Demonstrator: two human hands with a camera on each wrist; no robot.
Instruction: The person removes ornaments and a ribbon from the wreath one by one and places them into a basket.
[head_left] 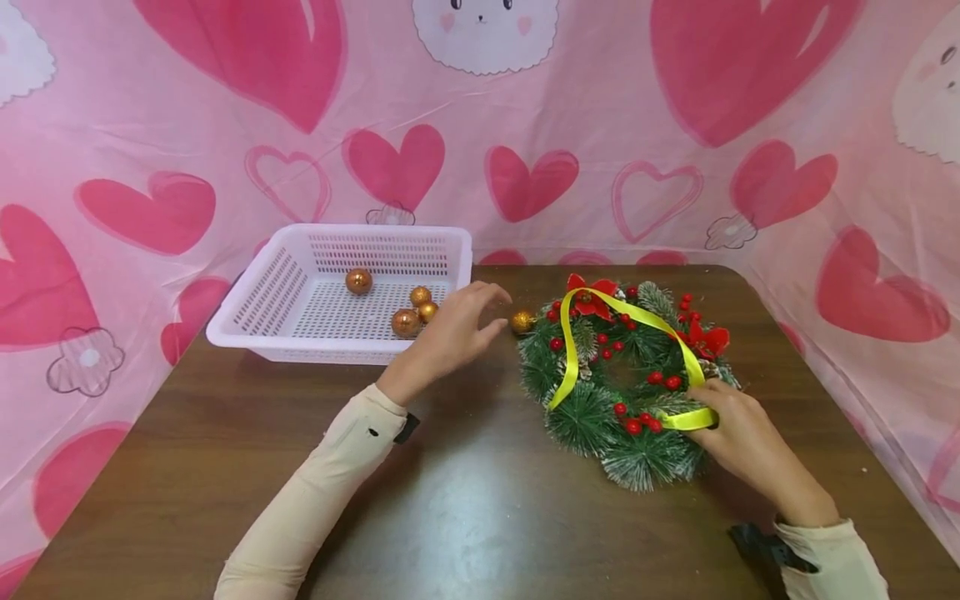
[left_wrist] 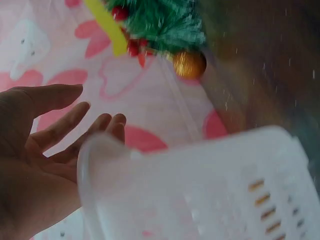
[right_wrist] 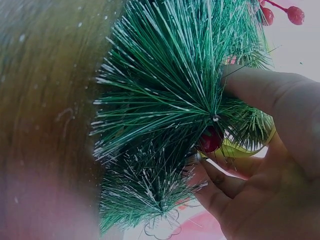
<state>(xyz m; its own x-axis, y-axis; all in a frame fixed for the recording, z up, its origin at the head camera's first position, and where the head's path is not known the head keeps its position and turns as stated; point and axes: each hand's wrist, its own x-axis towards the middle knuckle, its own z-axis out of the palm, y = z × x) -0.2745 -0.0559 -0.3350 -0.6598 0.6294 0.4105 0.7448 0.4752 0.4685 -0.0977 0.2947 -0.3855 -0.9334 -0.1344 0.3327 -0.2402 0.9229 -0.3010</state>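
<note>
A green Christmas wreath (head_left: 588, 419) with red berries, red flowers and frosted tips lies on the right half of the table. My right hand (head_left: 742, 429) grips its right side, thumb and fingers around the greenery in the right wrist view. A yellow ribbon (head_left: 637, 313) loops over the wreath, one end running to that hand. Against the wreath's left edge is a small gold ball (head_left: 522, 322). My left hand (head_left: 453, 329) hovers beside the basket's right end, holding nothing, its fingers loosely bent and apart from the ball. Past that hand, the left wrist view shows the gold ball (left_wrist: 190, 65).
A white slotted basket (head_left: 247, 340) stands at the back left of the brown table (head_left: 457, 500). Inside it are several baubles, among them a copper ball (head_left: 358, 281) and a copper-coloured ball (head_left: 406, 322). A pink heart-printed cloth (head_left: 585, 225) hangs behind the table.
</note>
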